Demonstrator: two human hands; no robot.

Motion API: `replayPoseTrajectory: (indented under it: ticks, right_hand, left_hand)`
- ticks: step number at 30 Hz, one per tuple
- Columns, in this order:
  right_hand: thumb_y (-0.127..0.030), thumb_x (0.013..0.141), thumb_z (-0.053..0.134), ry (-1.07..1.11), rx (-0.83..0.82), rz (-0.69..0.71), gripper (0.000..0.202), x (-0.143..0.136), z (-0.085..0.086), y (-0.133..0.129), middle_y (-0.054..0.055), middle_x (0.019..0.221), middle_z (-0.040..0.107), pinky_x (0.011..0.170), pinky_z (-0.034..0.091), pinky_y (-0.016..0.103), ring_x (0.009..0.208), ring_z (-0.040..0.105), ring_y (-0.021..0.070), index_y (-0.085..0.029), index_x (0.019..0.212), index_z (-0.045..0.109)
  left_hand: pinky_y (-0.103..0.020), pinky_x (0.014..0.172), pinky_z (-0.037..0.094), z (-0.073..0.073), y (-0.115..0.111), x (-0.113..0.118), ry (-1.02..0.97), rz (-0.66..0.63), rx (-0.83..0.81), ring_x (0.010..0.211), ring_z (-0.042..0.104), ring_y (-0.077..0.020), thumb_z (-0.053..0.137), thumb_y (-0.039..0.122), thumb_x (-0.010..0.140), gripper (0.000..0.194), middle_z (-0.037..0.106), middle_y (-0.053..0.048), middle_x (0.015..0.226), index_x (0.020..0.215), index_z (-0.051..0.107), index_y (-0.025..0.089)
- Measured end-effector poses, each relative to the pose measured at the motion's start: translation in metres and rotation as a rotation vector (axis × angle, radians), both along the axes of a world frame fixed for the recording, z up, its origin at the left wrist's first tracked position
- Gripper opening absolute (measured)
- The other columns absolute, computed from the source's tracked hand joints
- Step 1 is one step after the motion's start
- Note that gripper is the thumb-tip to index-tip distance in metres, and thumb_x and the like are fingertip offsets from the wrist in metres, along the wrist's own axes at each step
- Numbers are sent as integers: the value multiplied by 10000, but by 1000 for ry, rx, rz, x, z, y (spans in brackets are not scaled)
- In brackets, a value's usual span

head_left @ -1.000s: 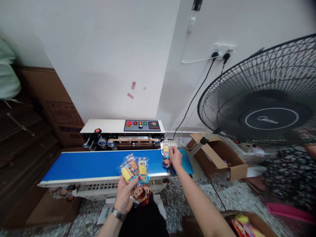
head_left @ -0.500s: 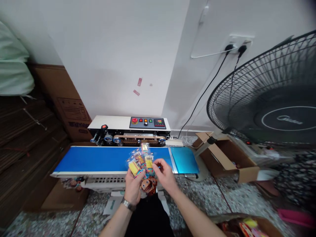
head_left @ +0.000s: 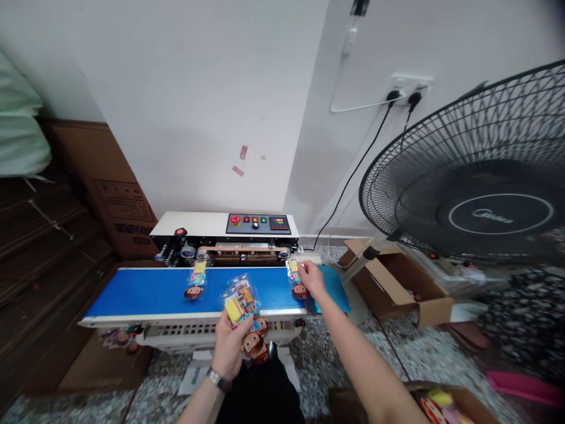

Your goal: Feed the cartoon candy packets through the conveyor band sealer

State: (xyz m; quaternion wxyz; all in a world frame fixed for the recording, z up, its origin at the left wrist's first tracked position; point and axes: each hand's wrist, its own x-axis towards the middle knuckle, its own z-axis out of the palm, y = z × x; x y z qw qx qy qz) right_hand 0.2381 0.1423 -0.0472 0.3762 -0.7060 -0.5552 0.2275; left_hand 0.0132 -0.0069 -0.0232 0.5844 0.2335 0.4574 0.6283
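Note:
Several clear plastic packets [head_left: 242, 306] with yellow labels and brown cartoon faces are fanned out in my left hand [head_left: 230, 346], closed around them in front of the blue conveyor belt [head_left: 145, 288]. At the belt's right end, my right hand [head_left: 312, 278] pinches one packet [head_left: 295, 282] by its upper right edge. The top of that packet lies at the entry of the band sealing machine [head_left: 198, 224]. Another packet [head_left: 195, 280] lies on the belt toward the left, its top edge at the machine's rollers.
A large black fan [head_left: 463, 176] stands at the right, with an open cardboard box [head_left: 397, 282] beneath it. Another box [head_left: 450, 406] holding colourful packets is at the lower right. Below the belt's left end sits a cardboard box [head_left: 97, 359] with packets in it.
My right hand has moved right and forward with one packet from the fan to the belt's right end. A packet now shows on the belt's left part. The view has shifted slightly.

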Motion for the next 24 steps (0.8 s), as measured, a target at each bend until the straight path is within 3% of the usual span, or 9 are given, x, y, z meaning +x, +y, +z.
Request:
replayPoseTrajectory:
  ticks: [4, 8, 10, 13, 16, 19, 21, 24]
  right_hand:
    - [-302, 736, 542, 47, 56, 144, 225, -31, 15, -18, 38, 843, 640, 704, 418, 273, 750, 580, 173, -197, 927, 600]
    - [-392, 801, 506, 400, 58, 604, 305, -67, 36, -67, 40, 955, 616, 711, 457, 271, 838, 579, 162, -206, 1039, 549]
    - [-392, 784, 543, 462, 54, 667, 256, -79, 41, -86, 25, 887, 613, 684, 460, 256, 797, 575, 152, -196, 947, 569]
    - [-406, 787, 532, 489, 133, 481, 223, -76, 38, -89, 8, 769, 592, 611, 448, 233, 690, 558, 135, -190, 838, 546]
    - [-447, 779, 498, 472, 187, 192, 273, -44, 23, -65, 19, 734, 606, 556, 437, 237, 641, 565, 150, -188, 862, 520]
    - [-427, 770, 459, 189, 81, -13, 271, -5, 6, -36, 11, 636, 608, 505, 406, 238, 563, 561, 161, -181, 854, 536]
    - [-381, 760, 456, 10, 20, -82, 236, 10, -3, -22, 14, 622, 615, 504, 386, 234, 560, 564, 164, -181, 828, 563]
    - [-330, 742, 485, -58, -5, -86, 192, 10, -8, -7, 25, 649, 634, 526, 379, 233, 587, 576, 167, -184, 808, 592]
  left_hand:
    - [-355, 749, 490, 3, 1, 2, 24, -51, 20, 776, 639, -204, 726, 242, 607, 439, 681, -89, 914, 1003, 565, 144]
    - [-357, 756, 486, 5, 3, 5, 47, -93, 41, 798, 640, -224, 727, 266, 602, 449, 681, -102, 940, 1012, 587, 149]
    - [-352, 773, 478, 6, 4, 7, 73, -89, 61, 830, 634, -230, 732, 263, 596, 455, 677, -109, 963, 1015, 593, 149]
    - [-340, 776, 472, 6, 5, 7, 67, -86, 62, 837, 632, -217, 722, 253, 614, 442, 672, -101, 965, 1021, 580, 154]
    - [-300, 708, 477, 5, 5, 4, 24, -72, 9, 789, 635, -195, 726, 244, 610, 438, 674, -71, 886, 1009, 566, 161]
    - [-262, 649, 467, 2, 4, -1, 32, -63, -18, 712, 620, -157, 728, 237, 611, 414, 666, -46, 819, 985, 569, 160]
    - [-255, 655, 465, 1, 4, -3, 45, -66, -14, 693, 608, -138, 724, 232, 617, 413, 664, -38, 825, 994, 569, 163]
    - [-259, 679, 467, 1, 6, -4, 71, -58, -3, 709, 607, -139, 734, 226, 602, 423, 668, -36, 846, 989, 576, 163]
